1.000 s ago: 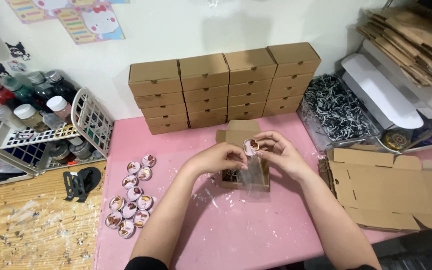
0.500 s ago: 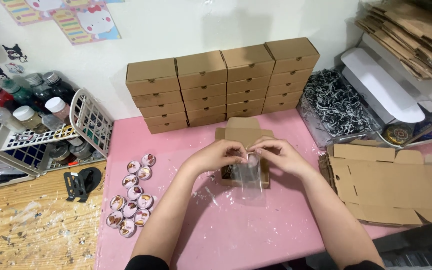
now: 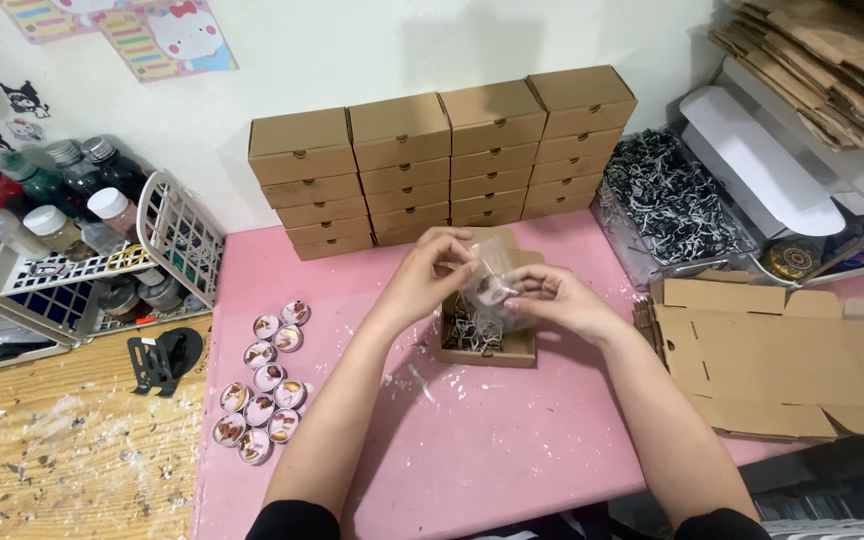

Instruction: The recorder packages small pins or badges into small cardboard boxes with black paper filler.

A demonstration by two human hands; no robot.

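My left hand (image 3: 430, 270) and my right hand (image 3: 552, 297) both grip a small clear plastic bag (image 3: 492, 285) with a round badge-like item inside. They hold it just above an open brown cardboard box (image 3: 487, 345) on the pink table (image 3: 512, 450). Dark shredded paper lines that box. Several round badges (image 3: 264, 383) lie in a cluster to the left of my left arm.
Four stacks of closed cardboard boxes (image 3: 442, 160) stand against the wall. A tray of black shredded paper (image 3: 672, 200) sits at right, with flat unfolded boxes (image 3: 777, 355) in front of it. A white wire basket with paint bottles (image 3: 82, 240) stands at left.
The hands lifted the plastic bag from low over the box to a little higher and brought it together between the fingers. The arms stayed in place.
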